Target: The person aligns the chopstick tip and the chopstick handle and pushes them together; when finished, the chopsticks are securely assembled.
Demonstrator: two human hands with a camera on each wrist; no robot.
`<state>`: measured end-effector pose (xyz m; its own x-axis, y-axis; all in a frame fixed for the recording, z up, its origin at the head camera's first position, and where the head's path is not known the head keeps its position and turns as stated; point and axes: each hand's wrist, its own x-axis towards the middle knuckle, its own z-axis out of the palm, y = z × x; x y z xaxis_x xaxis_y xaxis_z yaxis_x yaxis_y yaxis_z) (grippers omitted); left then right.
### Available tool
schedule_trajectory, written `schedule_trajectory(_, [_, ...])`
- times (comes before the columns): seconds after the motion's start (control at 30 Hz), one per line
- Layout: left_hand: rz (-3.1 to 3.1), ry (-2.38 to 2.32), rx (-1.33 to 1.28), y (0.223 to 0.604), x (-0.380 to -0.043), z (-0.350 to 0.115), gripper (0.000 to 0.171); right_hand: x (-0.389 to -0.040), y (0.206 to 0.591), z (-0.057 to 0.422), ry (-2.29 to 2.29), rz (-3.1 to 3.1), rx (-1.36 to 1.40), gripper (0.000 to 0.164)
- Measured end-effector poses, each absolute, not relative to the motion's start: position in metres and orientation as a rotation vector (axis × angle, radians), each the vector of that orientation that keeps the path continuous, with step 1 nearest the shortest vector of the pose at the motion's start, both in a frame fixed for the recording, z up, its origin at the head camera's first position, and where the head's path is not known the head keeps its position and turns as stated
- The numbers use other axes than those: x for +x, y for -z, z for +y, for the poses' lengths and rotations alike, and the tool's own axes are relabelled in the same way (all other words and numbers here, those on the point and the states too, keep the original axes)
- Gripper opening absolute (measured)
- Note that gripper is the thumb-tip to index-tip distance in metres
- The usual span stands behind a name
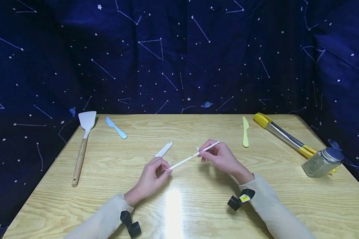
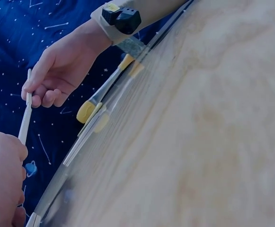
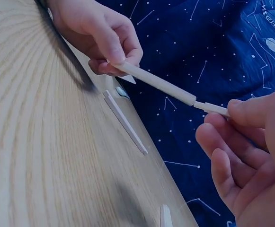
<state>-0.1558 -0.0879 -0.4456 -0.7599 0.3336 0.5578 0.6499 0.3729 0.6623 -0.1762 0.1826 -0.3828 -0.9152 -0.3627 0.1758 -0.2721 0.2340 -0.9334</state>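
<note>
My left hand (image 1: 152,176) pinches the end of a white chopstick section (image 1: 181,162) between thumb and fingers. In my right hand (image 1: 219,156), thumb and fingertips pinch a second white chopstick section (image 1: 210,146). Above the table the two sections point at each other in one slanting line. The right wrist view shows a narrow peg (image 3: 199,105) where their ends meet. Just past the left hand, several white sticks (image 1: 164,149) lie side by side on the table. Small white stick ends (image 1: 197,148) show beside the right fingers, the rest hidden behind that hand.
On the wooden table (image 1: 215,212), a white spatula (image 1: 83,146) and blue knife (image 1: 116,127) lie at left. A yellow knife (image 1: 245,132), yellow-tipped tongs (image 1: 282,134) and a glass jar (image 1: 322,162) with a metal lid are at right. A starry cloth (image 1: 179,66) hangs behind.
</note>
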Motion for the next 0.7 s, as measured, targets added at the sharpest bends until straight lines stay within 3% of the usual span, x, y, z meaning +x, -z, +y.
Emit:
schedule_trajectory(0.23, [-2.306, 1.376, -0.874, 0.444, -0.152, -0.086, 0.011, -0.177, 0.383, 0.183, 1.783, 2.363, -0.644, 0.012])
schedule_trajectory(0.43, [-2.292, 1.296, -0.927, 0.445, -0.152, -0.087, 0.011, -0.173, 0.379, 0.182, 1.646, 2.485, -0.750, 0.004])
schedule_trajectory(0.7, [-2.298, 1.254, -0.938, 0.446, -0.153, -0.086, 0.011, -0.170, 0.373, 0.184, 1.469, 2.608, -0.865, 0.010])
